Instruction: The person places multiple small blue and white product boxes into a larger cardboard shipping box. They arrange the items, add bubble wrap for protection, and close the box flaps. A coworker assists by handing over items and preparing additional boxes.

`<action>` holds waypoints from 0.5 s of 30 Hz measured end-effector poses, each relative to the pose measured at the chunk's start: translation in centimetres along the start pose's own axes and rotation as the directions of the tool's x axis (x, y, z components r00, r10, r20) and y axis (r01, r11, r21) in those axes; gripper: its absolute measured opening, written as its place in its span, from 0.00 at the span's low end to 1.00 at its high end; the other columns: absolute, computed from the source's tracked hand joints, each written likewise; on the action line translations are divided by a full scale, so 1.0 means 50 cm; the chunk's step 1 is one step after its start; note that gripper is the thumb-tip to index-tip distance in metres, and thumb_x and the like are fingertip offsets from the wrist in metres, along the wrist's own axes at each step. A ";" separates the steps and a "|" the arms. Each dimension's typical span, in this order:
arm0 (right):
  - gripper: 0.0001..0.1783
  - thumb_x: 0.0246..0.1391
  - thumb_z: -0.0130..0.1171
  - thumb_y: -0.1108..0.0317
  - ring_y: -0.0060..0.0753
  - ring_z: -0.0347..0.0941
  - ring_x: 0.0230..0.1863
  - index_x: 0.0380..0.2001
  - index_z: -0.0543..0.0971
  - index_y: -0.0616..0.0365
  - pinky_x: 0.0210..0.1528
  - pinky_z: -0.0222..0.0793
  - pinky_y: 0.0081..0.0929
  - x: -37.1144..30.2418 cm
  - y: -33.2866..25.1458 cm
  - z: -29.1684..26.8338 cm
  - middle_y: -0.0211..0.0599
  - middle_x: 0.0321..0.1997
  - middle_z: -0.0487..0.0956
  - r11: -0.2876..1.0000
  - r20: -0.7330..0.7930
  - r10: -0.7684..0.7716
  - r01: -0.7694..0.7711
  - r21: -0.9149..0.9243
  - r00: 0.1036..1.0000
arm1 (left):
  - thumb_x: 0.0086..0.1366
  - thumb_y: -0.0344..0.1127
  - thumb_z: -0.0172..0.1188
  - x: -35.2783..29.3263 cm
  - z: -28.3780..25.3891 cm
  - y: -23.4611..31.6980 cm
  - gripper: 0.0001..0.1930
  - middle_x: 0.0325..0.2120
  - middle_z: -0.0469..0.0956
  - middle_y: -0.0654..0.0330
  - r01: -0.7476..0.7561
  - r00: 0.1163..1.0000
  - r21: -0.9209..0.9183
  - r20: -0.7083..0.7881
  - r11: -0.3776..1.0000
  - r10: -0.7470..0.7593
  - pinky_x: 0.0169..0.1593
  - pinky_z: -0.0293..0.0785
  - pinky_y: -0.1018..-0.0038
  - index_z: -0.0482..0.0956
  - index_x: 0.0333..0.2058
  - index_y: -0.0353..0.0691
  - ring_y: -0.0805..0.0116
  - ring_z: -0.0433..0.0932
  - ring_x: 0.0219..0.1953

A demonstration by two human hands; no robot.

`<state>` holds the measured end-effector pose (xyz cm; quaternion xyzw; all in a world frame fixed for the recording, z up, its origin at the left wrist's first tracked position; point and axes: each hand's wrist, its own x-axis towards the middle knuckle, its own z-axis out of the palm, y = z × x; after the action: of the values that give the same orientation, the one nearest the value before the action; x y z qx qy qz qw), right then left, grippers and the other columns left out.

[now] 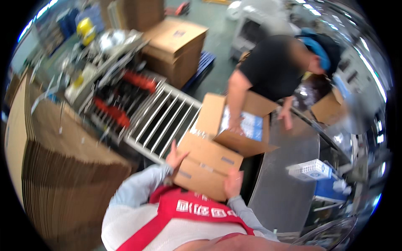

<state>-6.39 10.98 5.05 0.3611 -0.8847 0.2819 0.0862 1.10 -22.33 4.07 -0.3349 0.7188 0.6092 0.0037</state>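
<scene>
A tall stack of flat cardboard sheets point(71, 184) stands near on the left. Past it is a metal roller track point(165, 121), joined to a machine with orange-red parts point(113, 111). Farther off, a big brown carton point(176, 42) sits by a blue pallet point(206, 62). An open cardboard box point(245, 144) is just past the hands, in the way on the far side, with white and blue packs point(253, 125) inside. A co-worker point(270, 69) in a black top leans over it, one hand down in the box. On the right is a gray metal table point(278, 171) with a small white basket point(312, 169) beside it.

The closed cardboard box point(205, 161) is right in front of the person, between both hands. The left hand point(176, 158) is open, thumb and fingers spread, touching its left side. The right hand point(233, 183) is against its right side; it is blurry, so I cannot tell how tightly it grips.
</scene>
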 end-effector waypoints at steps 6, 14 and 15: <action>0.38 0.67 0.32 0.42 0.44 0.70 0.56 0.62 0.61 0.68 0.57 0.67 0.38 -0.038 -0.057 0.173 0.48 0.63 0.67 0.068 0.284 0.828 -0.589 0.805 0.483 | 0.54 0.62 0.63 0.141 -0.067 0.020 0.59 0.59 0.64 0.41 -0.188 0.977 0.237 0.143 0.953 0.157 0.60 0.64 0.64 0.28 0.68 0.47 0.40 0.68 0.58; 0.38 0.66 0.29 0.40 0.52 0.61 0.64 0.65 0.56 0.60 0.65 0.58 0.46 0.284 -0.338 0.510 0.47 0.68 0.61 -0.273 0.456 0.784 -0.426 0.863 0.422 | 0.64 0.56 0.52 0.336 -0.374 0.065 0.39 0.67 0.51 0.50 -0.529 0.645 0.829 0.256 0.180 0.720 0.70 0.42 0.55 0.52 0.66 0.42 0.51 0.48 0.69; 0.38 0.66 0.30 0.41 0.54 0.61 0.64 0.64 0.58 0.63 0.64 0.58 0.46 0.351 -0.375 0.560 0.51 0.67 0.61 -0.152 0.349 0.847 -0.448 0.881 0.401 | 0.64 0.57 0.48 0.342 -0.400 0.046 0.38 0.68 0.50 0.52 -0.606 0.646 0.773 0.340 0.189 0.683 0.70 0.36 0.52 0.53 0.66 0.44 0.53 0.44 0.71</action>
<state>-4.77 -25.95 -3.67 -0.2342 -0.5685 0.7773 -0.1334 -5.23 -47.98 4.17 0.0202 0.9862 0.1122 -0.1204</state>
